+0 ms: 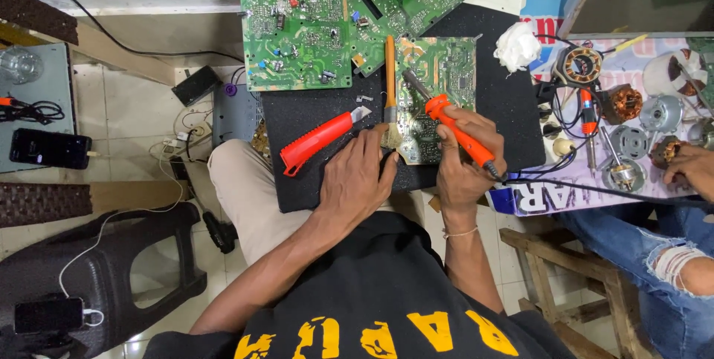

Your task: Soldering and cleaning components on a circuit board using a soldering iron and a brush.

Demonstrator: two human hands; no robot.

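The orange-handled soldering iron [455, 127] sits in the right hand [462, 156], whose fingers wrap closed around the handle; its dark metal tip points up and away from the fingertips and comes down on the small green circuit board [435, 91]. That board lies on a black mat [312, 117], directly ahead of both sets of fingers. The iron's black cord [595, 189] leaves the heel of the right hand and trails off to the right.

The left hand [355, 179] rests palm-down on the mat just left of the right hand, its fingers stretched forward and close together, holding nothing; the fingertips touch the board's near edge, next to the bristles of a wooden-handled brush [390, 91] that lies upright along the board's left side. Just left of those fingers lies a red utility knife [318, 139], tilted, blade end toward the brush.

Beyond the fingertips, farther up the mat, lie two larger green circuit boards [297, 35], overlapping at the top. To the right of the right hand, past the mat's edge, a white wad of cloth [517, 45] and several motor parts with copper windings [621, 102] are spread on a printed sheet. Another person's hand [688, 168] rests at the far right, above a knee in torn blue jeans [669, 255]. Well to the left of the left hand, a black phone [48, 148] lies on a grey surface.
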